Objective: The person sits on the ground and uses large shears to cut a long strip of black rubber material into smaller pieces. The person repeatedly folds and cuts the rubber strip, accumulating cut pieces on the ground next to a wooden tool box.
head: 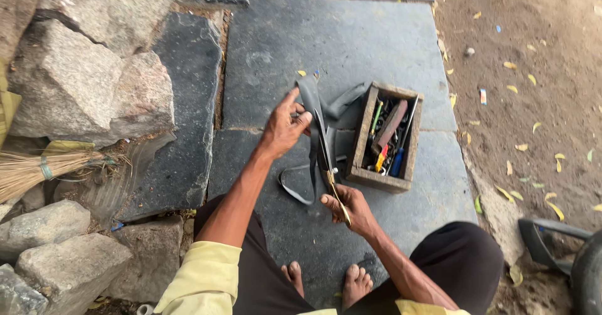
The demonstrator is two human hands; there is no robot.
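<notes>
My left hand [285, 125] pinches the upper end of a black rubber strip [311, 105], holding it up taut. My right hand [351, 208] grips scissors with brass-coloured handles [335, 189], whose blades run up along the strip. The strip's lower part loops down onto the dark stone slab [313, 45]. I sit with bare feet [326, 280] on the slab, below the hands.
A wooden toolbox [387, 137] with screwdrivers and other tools stands just right of the strip. Large rocks [81, 83] and a straw broom [37, 167] lie left. Bare dirt with yellow leaves [539, 70] is right; a black tyre [577, 258] sits at the lower right.
</notes>
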